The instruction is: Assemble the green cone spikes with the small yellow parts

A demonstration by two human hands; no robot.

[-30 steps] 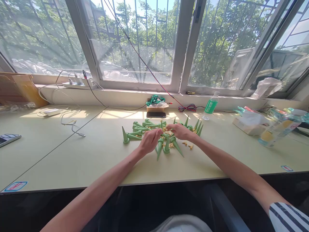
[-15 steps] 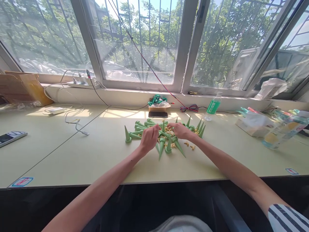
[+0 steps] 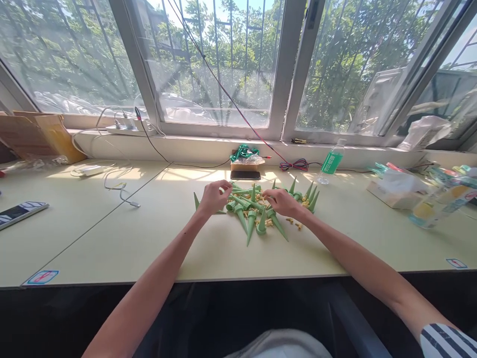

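Observation:
A pile of green plastic spikes [image 3: 251,226] with ringed caps lies on the table, some standing point up. Small yellow T-shaped fittings [image 3: 269,223] are scattered among them. At the pile's left side is my left hand [image 3: 214,197], its fingers curved and the thumb a little apart; nothing shows in it. A standing spike [image 3: 196,201] is partly hidden behind that hand. My right hand [image 3: 282,203] reaches into the middle of the pile over yellow fittings, with fingertips bent down and together; whatever they pinch is too small to make out.
Behind the pile are a black phone [image 3: 245,175] and a small box [image 3: 246,164] with green straps. A green-labelled bottle [image 3: 331,163] stands to its right. Farther right are a tissue box [image 3: 391,195] and a clear plastic container [image 3: 428,211]. Cables [image 3: 121,191] and another phone [image 3: 22,214] lie left.
My left hand has moved left and slightly away from me, uncovering green spikes in the pile's middle. My right hand stays over the fittings. The view has shifted slightly.

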